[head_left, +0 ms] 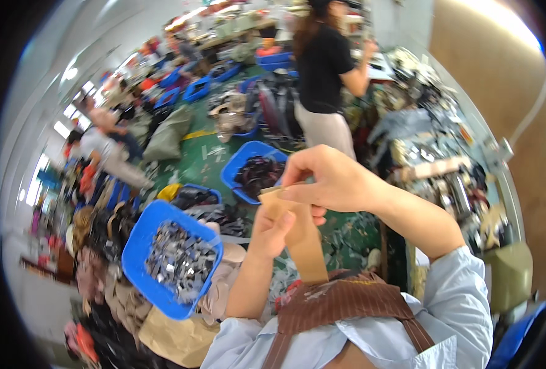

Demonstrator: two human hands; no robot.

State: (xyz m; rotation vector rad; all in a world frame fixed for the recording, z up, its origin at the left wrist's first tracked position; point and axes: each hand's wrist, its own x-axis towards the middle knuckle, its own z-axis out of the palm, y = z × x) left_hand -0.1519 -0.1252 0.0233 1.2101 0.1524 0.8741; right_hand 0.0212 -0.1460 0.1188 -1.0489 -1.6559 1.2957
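Note:
A flat tan strip (306, 249), of leather or cloth I cannot tell which, hangs in front of my chest, its lower end by the brown striped apron (353, 304). My right hand (328, 178) pinches the strip's upper end between thumb and fingers. Lower down, my left hand (273, 232) holds the same strip, with the thumb on its near face and fingers partly hidden behind it. To the left of my left arm stands a blue basket (131, 264) full of small grey and shiny pieces.
Beyond my hands, a second blue basket (228, 172) holds dark pieces on the green floor (199, 157). A person in a black top (325, 67) stands ahead; another person (110, 150) bends at the left. Piled material and a machine (510, 277) line the right.

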